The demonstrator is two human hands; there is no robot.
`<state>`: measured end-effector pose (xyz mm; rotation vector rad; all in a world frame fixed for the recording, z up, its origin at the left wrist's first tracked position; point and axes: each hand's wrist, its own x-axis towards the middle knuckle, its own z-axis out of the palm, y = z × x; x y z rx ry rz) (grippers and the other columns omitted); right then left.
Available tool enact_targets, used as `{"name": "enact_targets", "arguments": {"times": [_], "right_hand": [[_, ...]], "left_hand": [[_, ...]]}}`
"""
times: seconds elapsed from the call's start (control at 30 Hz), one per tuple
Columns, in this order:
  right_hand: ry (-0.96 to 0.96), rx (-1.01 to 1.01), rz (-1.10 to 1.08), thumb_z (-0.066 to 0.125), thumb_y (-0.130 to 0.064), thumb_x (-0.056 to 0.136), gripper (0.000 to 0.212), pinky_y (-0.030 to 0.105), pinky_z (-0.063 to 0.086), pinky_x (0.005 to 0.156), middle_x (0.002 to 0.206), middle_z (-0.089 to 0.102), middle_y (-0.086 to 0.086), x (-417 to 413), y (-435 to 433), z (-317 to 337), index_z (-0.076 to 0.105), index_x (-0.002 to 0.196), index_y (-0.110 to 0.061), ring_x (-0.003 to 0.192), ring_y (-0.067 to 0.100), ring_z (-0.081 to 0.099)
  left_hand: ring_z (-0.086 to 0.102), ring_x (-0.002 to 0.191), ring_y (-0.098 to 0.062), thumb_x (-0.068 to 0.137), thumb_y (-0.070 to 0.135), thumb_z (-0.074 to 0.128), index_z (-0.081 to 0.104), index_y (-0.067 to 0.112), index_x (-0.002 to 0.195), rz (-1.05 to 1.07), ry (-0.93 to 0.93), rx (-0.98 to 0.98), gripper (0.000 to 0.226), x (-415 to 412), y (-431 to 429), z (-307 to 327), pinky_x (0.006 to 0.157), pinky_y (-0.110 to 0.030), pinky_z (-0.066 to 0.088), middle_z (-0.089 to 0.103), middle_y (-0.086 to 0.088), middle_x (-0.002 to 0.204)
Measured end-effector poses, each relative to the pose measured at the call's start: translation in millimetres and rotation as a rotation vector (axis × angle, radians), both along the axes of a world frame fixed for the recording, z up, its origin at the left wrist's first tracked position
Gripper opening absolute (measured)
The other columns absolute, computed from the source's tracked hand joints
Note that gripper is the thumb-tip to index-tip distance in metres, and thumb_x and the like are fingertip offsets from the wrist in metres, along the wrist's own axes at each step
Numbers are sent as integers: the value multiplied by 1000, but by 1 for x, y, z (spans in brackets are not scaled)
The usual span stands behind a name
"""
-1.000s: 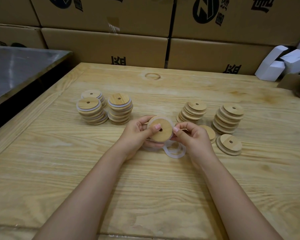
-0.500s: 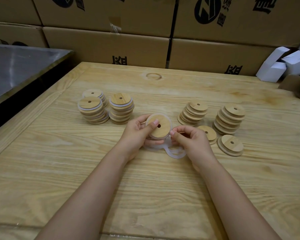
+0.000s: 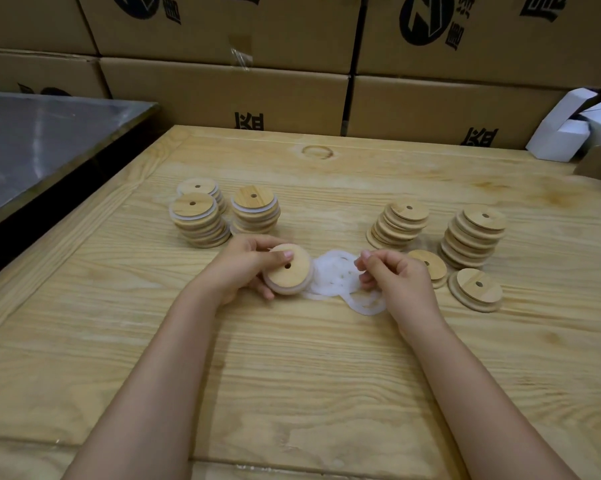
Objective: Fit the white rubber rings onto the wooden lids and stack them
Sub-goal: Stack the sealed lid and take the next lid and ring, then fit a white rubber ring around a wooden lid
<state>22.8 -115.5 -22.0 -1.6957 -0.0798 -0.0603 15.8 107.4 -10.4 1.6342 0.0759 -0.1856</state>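
left hand [image 3: 240, 268] fingers grip smooth round wooden lid [image 3: 288, 270], fitted ring [image 3: 293, 290] pale at its rim, just above bench [image 3: 292, 358] | right hand [image 3: 399, 278] fingers [image 3: 371, 259] curled over loose translucent rubber rings [image 3: 337, 277]; whether pinching one, cannot tell | risk: floppy rings cling, two lift together; leaning ringed stacks [image 3: 202, 220] could topple when nudged

White rings [image 3: 337, 276] blurred, count unclear; lid [image 3: 430, 264] half hidden behind right hand [image 3: 399, 284].
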Motion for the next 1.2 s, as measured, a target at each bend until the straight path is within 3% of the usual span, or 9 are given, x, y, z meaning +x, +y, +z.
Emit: {"name": "enact_targets", "arguments": {"times": [0.17, 0.27, 0.4, 0.47, 0.6, 0.73, 0.9, 1.0, 1.2], "right_hand": [[-46, 2, -40, 57, -18, 92, 23, 25, 48, 64, 67, 67, -9, 0, 0, -2, 67, 71, -14, 60, 3, 58], [-77, -38, -20, 58, -19, 92, 22, 25, 48, 64, 67, 68, -11, -2, 4, -3, 67, 72, -16, 61, 3, 59], [-141, -114, 16, 59, -18, 92, 23, 31, 47, 65, 68, 67, -4, -6, 6, -3, 66, 70, -19, 65, 16, 59], [-177, -192, 41, 59, -18, 91, 20, 31, 46, 62, 69, 66, 2, -6, 6, -4, 66, 73, -15, 64, 21, 58], [-324, -382, 102, 62, -15, 89, 17, 12, 35, 56, 63, 60, -9, -9, 8, -6, 66, 74, -10, 59, 3, 50], [-423, -542, 137, 62, -14, 88, 15, 29, 42, 61, 70, 61, -1, -11, 9, -7, 64, 74, -7, 64, 13, 52], [-531, -690, -151, 64, -13, 86, 11, 37, 44, 69, 77, 63, 5, -8, 1, 0, 66, 78, -5, 76, 26, 57], [-446, -950, -391, 65, -18, 84, 28, 45, 43, 80, 102, 59, 19, 1, -12, 1, 62, 105, 1, 96, 39, 53], [-103, -1265, -403, 48, -36, 93, 53, 45, 37, 90, 131, 44, 18, 6, -21, -6, 39, 136, -6, 119, 36, 37]], "left_hand": [[58, 55, -14, 82, 2, 65, 67, 11, 105, 101, 60, 143, 25, -5, 33, 9, 39, -21, 47, 66, -6, 86], [58, 46, -8, 80, 7, 72, 66, 5, 98, 195, 178, 220, 19, -13, 50, 9, 40, -19, 49, 65, -4, 69], [56, 37, -14, 75, 23, 79, 64, 8, 98, 424, 174, 386, 30, -10, 58, 4, 46, -23, 51, 63, -5, 79], [61, 47, -19, 73, 34, 79, 65, 15, 92, 483, 111, 574, 30, -8, 59, 0, 59, -31, 55, 66, -3, 79], [65, 81, -25, 67, 57, 75, 59, 22, 80, 483, 100, 880, 41, -7, 61, -5, 77, -41, 55, 67, -4, 78], [64, 83, -27, 67, 57, 74, 53, 21, 78, 519, 106, 881, 43, -6, 60, -7, 78, -41, 54, 67, -7, 83], [56, 70, -26, 78, 37, 68, 43, 21, 68, 695, -371, 965, 31, -8, 37, 0, 59, -33, 40, 52, 9, 65], [55, 58, -29, 83, 21, 67, 47, 19, 67, 625, -645, 818, 26, -11, 4, -2, 56, -34, 42, 45, 10, 54], [52, 54, -26, 83, 20, 66, 44, 22, 69, 258, -672, 815, 26, -8, -38, -19, 55, -36, 45, 40, 13, 48]]}}
